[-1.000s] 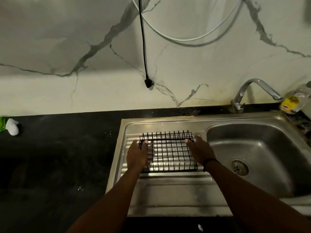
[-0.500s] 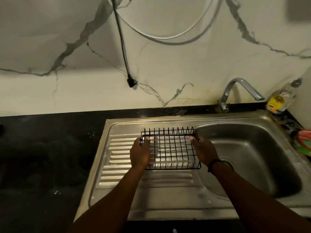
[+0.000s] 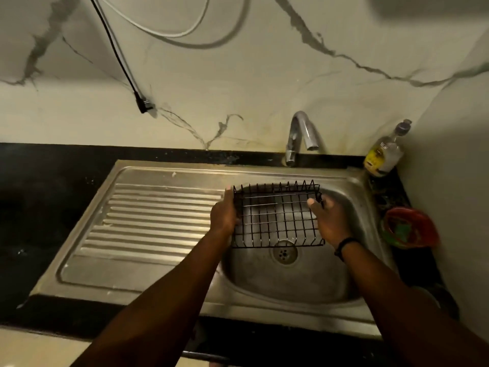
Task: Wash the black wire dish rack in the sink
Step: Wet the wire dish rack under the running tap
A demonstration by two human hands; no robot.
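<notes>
The black wire dish rack (image 3: 276, 215) hangs level over the steel sink basin (image 3: 288, 282), just above the drain (image 3: 283, 254). My left hand (image 3: 223, 214) grips its left side and my right hand (image 3: 329, 218) grips its right side, thumb hooked over the top wire. The chrome tap (image 3: 300, 136) stands behind the basin, its spout pointing down with no water running.
A ribbed steel drainboard (image 3: 158, 221) lies left of the basin. A soap bottle (image 3: 383, 152) stands at the back right corner, and a red-and-green scrubber holder (image 3: 408, 230) sits on the black counter (image 3: 39, 207) at the right. A black cable (image 3: 119, 56) hangs down the marble wall.
Both hands have carried the rack rightward off the drainboard to over the basin. The camera has swung right too.
</notes>
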